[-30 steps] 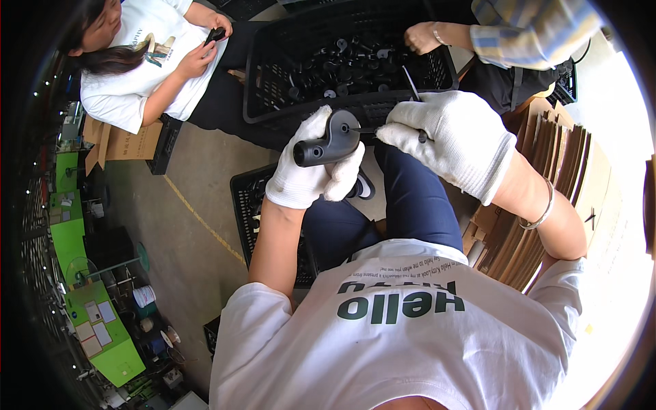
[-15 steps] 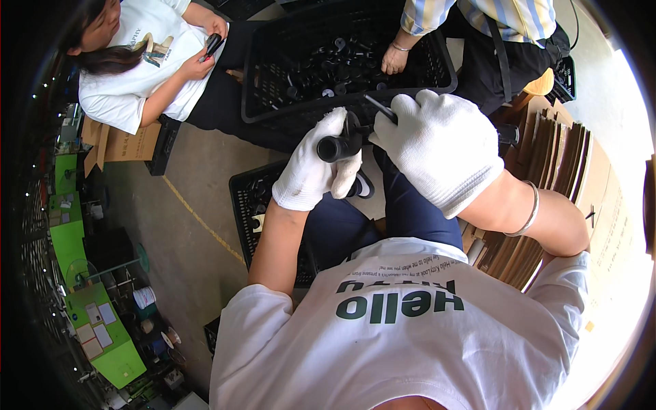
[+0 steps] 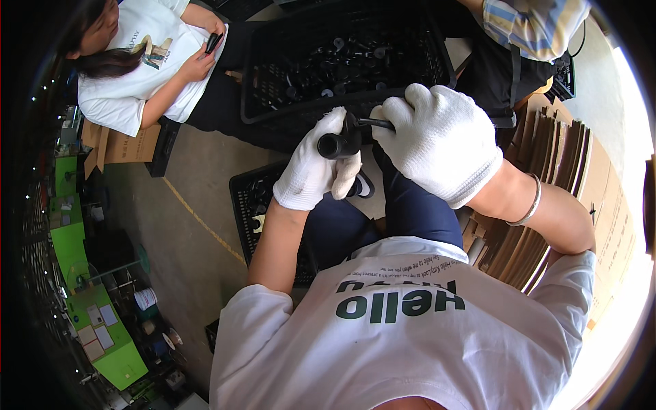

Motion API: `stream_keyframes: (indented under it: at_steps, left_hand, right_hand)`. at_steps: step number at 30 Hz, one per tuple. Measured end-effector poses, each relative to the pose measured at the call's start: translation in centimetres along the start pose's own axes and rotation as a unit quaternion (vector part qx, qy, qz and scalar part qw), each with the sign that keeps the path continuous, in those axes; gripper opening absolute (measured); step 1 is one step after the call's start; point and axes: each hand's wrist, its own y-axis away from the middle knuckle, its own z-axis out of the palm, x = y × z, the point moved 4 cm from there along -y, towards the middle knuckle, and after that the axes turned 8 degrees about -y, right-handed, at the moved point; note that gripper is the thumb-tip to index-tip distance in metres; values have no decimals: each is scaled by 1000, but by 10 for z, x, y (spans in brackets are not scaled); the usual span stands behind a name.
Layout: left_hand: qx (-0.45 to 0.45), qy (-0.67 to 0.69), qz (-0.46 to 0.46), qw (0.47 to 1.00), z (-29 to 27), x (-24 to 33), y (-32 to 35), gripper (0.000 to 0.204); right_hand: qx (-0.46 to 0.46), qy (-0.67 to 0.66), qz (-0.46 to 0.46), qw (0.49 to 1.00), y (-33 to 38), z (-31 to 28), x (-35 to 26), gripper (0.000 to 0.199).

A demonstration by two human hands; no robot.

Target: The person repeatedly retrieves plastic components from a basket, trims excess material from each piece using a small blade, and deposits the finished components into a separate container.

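Note:
My left hand (image 3: 309,167), in a white knit glove, is closed around a black tubular part (image 3: 333,145) whose round open end faces me. Gloved in white too, my right hand (image 3: 437,143) pinches a thin dark metal rod (image 3: 376,124). The rod lies nearly level, its far end against or right at the upper side of the tubular part; exact contact cannot be made out. Both hands are in front of a large black crate (image 3: 273,113) holding many small black parts (image 3: 342,65).
A smaller black crate (image 3: 239,198) stands by my left leg. Stacked flat cardboard (image 3: 557,171) is at my right. A co-worker at far left holds a small black part (image 3: 213,42); another person in a striped sleeve (image 3: 529,27) sits at far right. Green workbenches (image 3: 113,342) line the left.
My right hand has shifted slightly, and the rod has swung from slanting upward to nearly level at the tubular part. The striped-sleeved person's hand has left the large crate, moving right.

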Motion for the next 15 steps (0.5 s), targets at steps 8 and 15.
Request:
stream_keyframes:
  at_steps: [8, 15]
  left_hand:
    - [-154, 113, -39, 981, 4, -4, -1, 61]
    - [-196, 215, -73, 954, 6, 0, 3, 60]
  right_hand:
    - [7, -33, 33, 999, 4, 3, 3, 21]
    - [50, -47, -21, 997, 5, -2, 3, 21]
